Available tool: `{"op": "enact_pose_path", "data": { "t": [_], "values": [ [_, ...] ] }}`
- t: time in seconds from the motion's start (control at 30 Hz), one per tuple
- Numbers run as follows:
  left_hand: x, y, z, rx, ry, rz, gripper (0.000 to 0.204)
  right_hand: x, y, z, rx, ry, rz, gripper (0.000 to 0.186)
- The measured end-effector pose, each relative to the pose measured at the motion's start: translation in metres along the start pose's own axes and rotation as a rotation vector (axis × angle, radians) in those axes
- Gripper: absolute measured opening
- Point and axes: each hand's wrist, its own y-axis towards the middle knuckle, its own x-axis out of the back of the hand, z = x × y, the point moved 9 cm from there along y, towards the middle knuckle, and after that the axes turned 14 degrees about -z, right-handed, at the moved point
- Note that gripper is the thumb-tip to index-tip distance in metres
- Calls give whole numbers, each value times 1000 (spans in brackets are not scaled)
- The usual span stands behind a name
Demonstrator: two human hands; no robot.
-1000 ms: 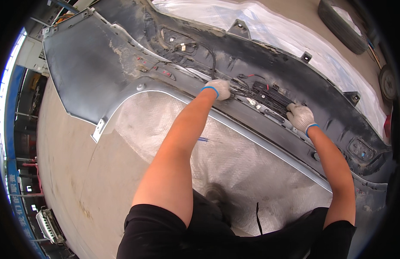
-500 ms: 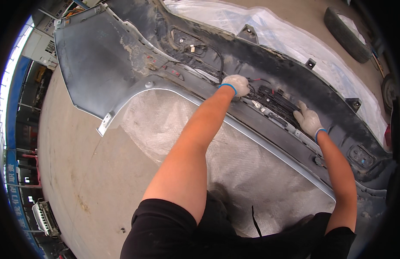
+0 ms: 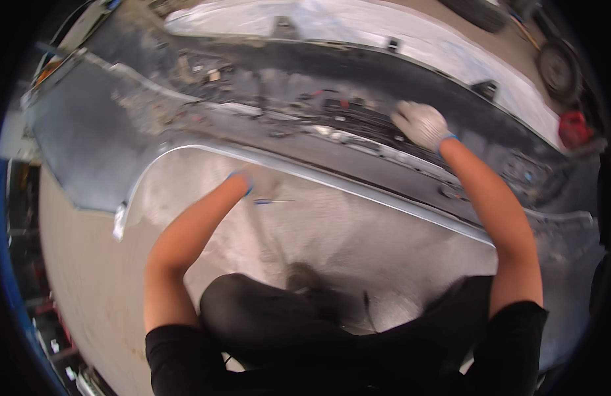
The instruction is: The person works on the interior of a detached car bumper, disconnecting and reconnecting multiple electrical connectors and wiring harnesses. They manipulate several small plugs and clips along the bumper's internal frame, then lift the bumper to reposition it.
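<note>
A large car bumper cover [image 3: 391, 168] lies inner side up in front of me, grey-edged, with black plastic and a wiring harness [image 3: 365, 122] along its middle. My right hand [image 3: 423, 125], in a pale knit glove with a blue cuff, is over the harness's right part. Its fingers are stretched toward the black parts, with nothing visible in them. My left hand [image 3: 262, 181], gloved alike, is over the sheet just below the bumper's near edge. Motion smears its fingers. Close by it is a thin tool with a blue end [image 3: 262, 202], possibly a small screwdriver.
Pale plastic sheeting [image 3: 332, 231] lies beneath the bumper on the concrete floor [image 3: 88, 264], and white sheeting [image 3: 384, 23] extends behind it. Mounting tabs [image 3: 485, 88] stick up on the far edge. A wheel [image 3: 557, 71] and a red object [image 3: 574, 129] are at the far right.
My left hand has left the harness and come back toward me, over the sheet. My right hand stays by the harness, fingers shifted slightly. The whole view has turned and shifted.
</note>
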Motion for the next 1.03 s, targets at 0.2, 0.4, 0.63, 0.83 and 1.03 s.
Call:
{"op": "enact_pose_path", "data": {
  "t": [0.2, 0.4, 0.63, 0.83, 1.03],
  "values": [
    [-98, -57, 14, 705, 41, -424, 27, 76, 32, -48, -214, 102, -217, 47],
    [-18, -41, -15, 508, 33, -159, 22, 119, 15, -114, -438, 315, -275, 45],
    [181, -55, -156, 383, -105, -457, 19, 163, 17, 23, 338, 198, -216, 35],
    [250, -64, -242, 468, -562, -979, 21, 193, -64, 156, 352, 325, 342, 22],
    [203, -38, -310, 355, -686, -617, 40, 198, -167, 116, 138, 299, 425, 19]
  ]
}}
